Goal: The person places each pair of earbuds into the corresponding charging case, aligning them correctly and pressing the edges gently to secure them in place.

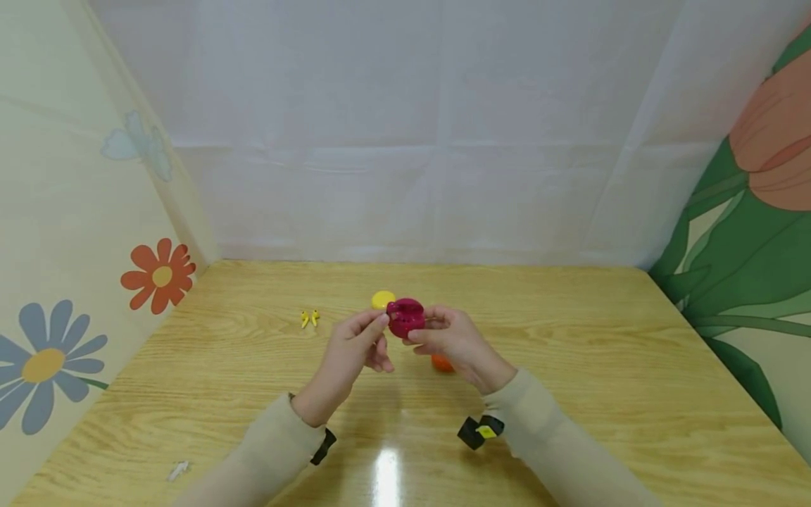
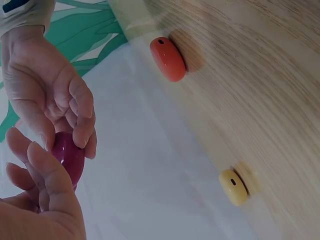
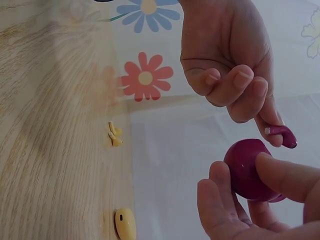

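A magenta earbud case [image 1: 408, 325], its lid up, is held above the table by my right hand [image 1: 461, 345], thumb on one side and fingers on the other. Between the thumb and a finger of my left hand [image 1: 350, 352], a small magenta earbud [image 3: 283, 135] is pinched by its stem. The earbud is right beside the case, apart from it in the right wrist view. The left hand's other fingers are loosely curled below. In the left wrist view, the case's rounded shell [image 2: 71, 156] shows between both hands, while the earbud is hidden.
A closed yellow earbud case [image 1: 382, 299] lies on the wooden table [image 1: 602, 352] behind the hands. An orange case [image 1: 442, 362] sits partly hidden below the right hand. Two yellow earbuds [image 1: 305, 320] lie to the left, and a small white object [image 1: 179, 470] near the front left.
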A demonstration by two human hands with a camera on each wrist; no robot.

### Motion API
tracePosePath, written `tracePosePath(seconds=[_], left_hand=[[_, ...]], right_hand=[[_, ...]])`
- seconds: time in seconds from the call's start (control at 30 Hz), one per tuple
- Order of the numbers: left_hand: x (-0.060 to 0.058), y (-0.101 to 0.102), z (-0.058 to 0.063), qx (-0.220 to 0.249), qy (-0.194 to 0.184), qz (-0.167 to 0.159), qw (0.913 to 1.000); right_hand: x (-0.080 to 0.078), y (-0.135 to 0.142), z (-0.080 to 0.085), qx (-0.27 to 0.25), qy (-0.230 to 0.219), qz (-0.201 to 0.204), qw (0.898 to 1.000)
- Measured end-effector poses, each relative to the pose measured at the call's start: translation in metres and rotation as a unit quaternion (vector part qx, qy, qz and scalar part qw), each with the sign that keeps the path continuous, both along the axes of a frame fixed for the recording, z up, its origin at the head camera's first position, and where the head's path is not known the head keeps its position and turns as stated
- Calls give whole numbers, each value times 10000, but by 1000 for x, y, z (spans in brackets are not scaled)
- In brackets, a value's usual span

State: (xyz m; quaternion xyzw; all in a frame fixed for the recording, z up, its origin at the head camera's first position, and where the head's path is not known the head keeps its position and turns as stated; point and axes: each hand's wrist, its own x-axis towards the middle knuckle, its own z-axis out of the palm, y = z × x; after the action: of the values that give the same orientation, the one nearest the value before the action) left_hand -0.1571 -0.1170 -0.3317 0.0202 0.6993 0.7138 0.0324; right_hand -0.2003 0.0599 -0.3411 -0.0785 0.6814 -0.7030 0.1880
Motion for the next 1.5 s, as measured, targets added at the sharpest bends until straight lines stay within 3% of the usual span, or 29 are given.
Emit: tracePosePath(seconds=[0.53,0.83,1.03,1.23,1.37,1.43,1.5], left_hand=[[-5,11,-1,-156,259,-48,9995],[-8,18,0,-698,372,0,9969],[-6,21,-1,-1387,730,172,9875],[-5,21,1,-1699,975,266,9803],[-6,23,4,-2148,1140,516,9686],[-7,25,5,-2503,1415,692,9553],[-6,27,6,-2915,1803,862,9355]], right_hand=[[2,-1,3,47,-3,9,10000],[2,-2,2,63,-23,-50,10000],[3,-4,2,17,-25,-126,9999],[3,-5,2,-3,-63,-156,9999],[4,-4,3,-28,-76,-98,9999],[4,-4,3,-74,-93,-89,9999],[4,-4,3,-115,-113,-96,9998]])
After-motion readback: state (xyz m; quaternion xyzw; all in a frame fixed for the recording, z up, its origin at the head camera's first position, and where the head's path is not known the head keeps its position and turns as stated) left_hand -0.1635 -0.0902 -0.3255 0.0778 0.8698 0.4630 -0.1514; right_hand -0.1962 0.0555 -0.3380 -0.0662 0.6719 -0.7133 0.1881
